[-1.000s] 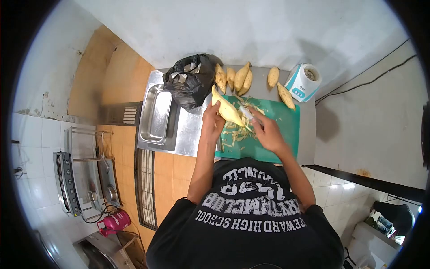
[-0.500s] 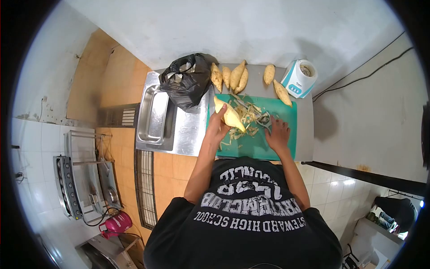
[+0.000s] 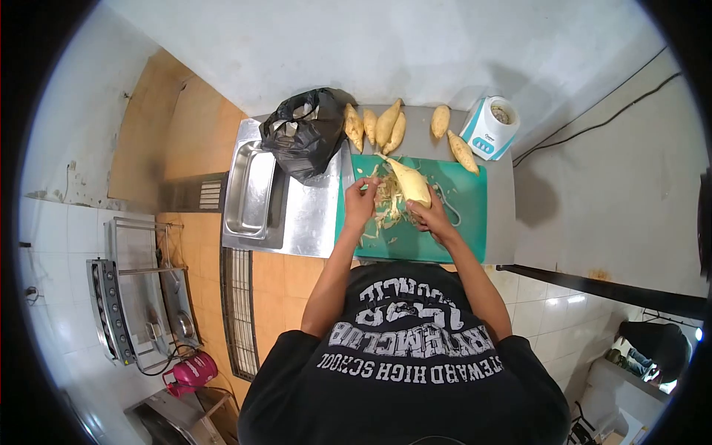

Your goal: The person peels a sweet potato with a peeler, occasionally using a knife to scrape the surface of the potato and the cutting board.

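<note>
In my right hand [image 3: 432, 217] is a peeled, pale yellow sweet potato [image 3: 410, 183], gripped at its near end, its thin tip slanting away to the left. My left hand [image 3: 360, 199] hovers left of it with the fingers pinched; whatever may be between them is too small to make out. Beneath both hands lie loose peelings [image 3: 389, 204] on a green cutting board [image 3: 466, 241]. A peeler [image 3: 451, 208] rests on the board just beyond my right hand, partly hidden by the sweet potato and the hand.
Several unpeeled sweet potatoes [image 3: 386, 124] lie along the wall behind the board. A black plastic bag [image 3: 302, 141] stands at the left, beside a steel sink basin [image 3: 250, 194]. At the back right is a white and teal appliance base [image 3: 489, 132].
The sweet potato has passed from my left hand to my right and its tip now points away. My right hand has left the peeler, and my left hand has pinched its fingers.
</note>
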